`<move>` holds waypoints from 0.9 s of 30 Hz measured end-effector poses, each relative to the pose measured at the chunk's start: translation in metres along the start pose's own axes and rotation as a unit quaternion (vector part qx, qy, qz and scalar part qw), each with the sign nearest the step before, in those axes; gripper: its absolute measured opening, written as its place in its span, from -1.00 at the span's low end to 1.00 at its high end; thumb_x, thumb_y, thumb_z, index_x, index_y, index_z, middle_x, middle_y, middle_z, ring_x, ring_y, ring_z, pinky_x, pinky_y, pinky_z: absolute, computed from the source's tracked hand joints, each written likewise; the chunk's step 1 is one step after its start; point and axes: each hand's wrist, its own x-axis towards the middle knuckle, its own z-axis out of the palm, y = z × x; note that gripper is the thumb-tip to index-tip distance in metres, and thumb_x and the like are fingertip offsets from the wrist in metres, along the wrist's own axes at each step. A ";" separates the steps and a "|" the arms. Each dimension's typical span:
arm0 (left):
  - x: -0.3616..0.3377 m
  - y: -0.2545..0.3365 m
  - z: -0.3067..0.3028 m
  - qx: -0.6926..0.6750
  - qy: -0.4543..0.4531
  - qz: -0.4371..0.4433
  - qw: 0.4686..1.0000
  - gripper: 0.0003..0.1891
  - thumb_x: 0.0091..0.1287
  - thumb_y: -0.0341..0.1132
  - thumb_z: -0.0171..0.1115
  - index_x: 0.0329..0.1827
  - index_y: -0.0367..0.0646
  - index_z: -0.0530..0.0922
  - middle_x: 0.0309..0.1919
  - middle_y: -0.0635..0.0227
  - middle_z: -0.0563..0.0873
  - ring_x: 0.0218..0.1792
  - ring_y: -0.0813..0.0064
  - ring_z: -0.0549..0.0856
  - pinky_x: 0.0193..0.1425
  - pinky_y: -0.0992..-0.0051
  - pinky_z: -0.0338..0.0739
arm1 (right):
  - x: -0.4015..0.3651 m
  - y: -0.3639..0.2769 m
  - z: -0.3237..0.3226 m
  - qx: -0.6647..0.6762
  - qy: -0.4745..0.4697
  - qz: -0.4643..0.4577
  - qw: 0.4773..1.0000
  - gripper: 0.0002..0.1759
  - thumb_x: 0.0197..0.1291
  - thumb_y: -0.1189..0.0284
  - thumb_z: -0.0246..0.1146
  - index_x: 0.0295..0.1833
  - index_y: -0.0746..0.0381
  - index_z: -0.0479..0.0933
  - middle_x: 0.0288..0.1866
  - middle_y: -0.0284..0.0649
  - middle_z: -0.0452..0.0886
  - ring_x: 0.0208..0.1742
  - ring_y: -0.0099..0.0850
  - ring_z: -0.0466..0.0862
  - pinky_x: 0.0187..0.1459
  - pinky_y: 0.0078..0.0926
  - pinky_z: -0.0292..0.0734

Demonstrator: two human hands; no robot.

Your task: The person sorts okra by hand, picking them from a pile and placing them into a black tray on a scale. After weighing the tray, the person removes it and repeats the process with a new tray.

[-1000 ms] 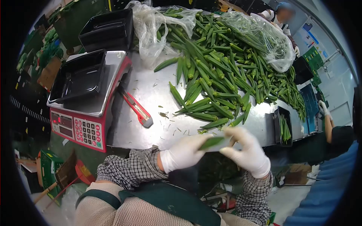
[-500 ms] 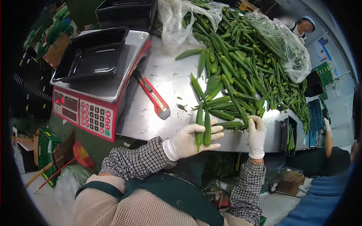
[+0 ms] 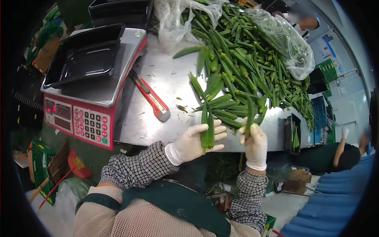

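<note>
Two okra pods [image 3: 205,132] lie side by side across the palm of my gloved left hand [image 3: 184,145]; its thumb presses on them while the fingers stretch out. My gloved right hand [image 3: 257,147] pinches one okra pod [image 3: 250,113] by its lower end, tip pointing away from me. Just beyond both hands, a big heap of okra [image 3: 244,63] covers much of the metal table [image 3: 148,132]. Several loose pods at its near edge lie close to my left fingertips.
A red scale [image 3: 75,122] with a black tray [image 3: 89,59] on it stands at left. Beside it lies a red box cutter [image 3: 152,98]. Plastic bags [image 3: 294,51] rest on the heap. At right are a black tray holding okra [image 3: 293,134] and a co-worker's arm [image 3: 340,152].
My right hand has drawn an okra pod up from the heap's near edge and a little toward my left hand. The left hand still holds its two pods. The whole view has shifted slightly.
</note>
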 end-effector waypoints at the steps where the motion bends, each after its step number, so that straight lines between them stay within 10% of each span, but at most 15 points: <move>1: 0.000 0.000 0.000 0.009 0.003 0.001 1.000 -0.38 0.34 -0.10 -0.05 0.40 -0.22 0.13 0.38 0.06 0.22 0.41 0.19 0.19 0.42 0.03 0.07 | -0.004 0.002 0.004 0.031 -0.007 0.020 0.999 -0.62 0.36 0.28 0.04 0.01 0.43 0.48 -0.33 -0.15 0.60 -0.53 -0.49 0.50 -0.47 -0.63 0.43; 10: 0.001 -0.004 -0.008 0.020 -0.028 0.020 0.999 -0.36 0.33 -0.07 0.10 0.38 -0.19 0.15 0.32 0.13 0.29 0.35 0.25 0.28 0.38 0.11 0.19 | -0.021 0.015 0.024 0.047 -0.031 0.058 0.997 -0.54 0.39 0.21 -0.05 0.05 0.40 0.46 -0.35 -0.17 0.60 -0.54 -0.48 0.49 -0.46 -0.58 0.44; 15: -0.005 -0.001 0.012 0.106 0.004 0.058 0.993 -0.45 0.27 -0.16 0.23 0.24 -0.18 0.28 0.10 0.30 0.46 0.16 0.39 0.46 0.22 0.27 0.43 | -0.037 0.029 0.055 -0.352 0.000 -0.157 0.922 -0.74 0.31 0.48 0.10 0.03 0.38 0.50 -0.32 -0.34 0.60 -0.51 -0.71 0.38 -0.47 -0.79 0.30; 27: -0.001 -0.001 0.006 0.084 -0.028 0.019 0.996 -0.57 0.35 -0.21 0.11 0.19 -0.24 0.32 0.07 0.25 0.48 0.09 0.38 0.51 0.11 0.32 0.48 | -0.033 0.023 0.056 -0.155 0.030 0.005 0.988 -0.71 0.36 0.42 0.03 0.05 0.39 0.48 -0.33 -0.28 0.61 -0.55 -0.72 0.41 -0.52 -0.79 0.37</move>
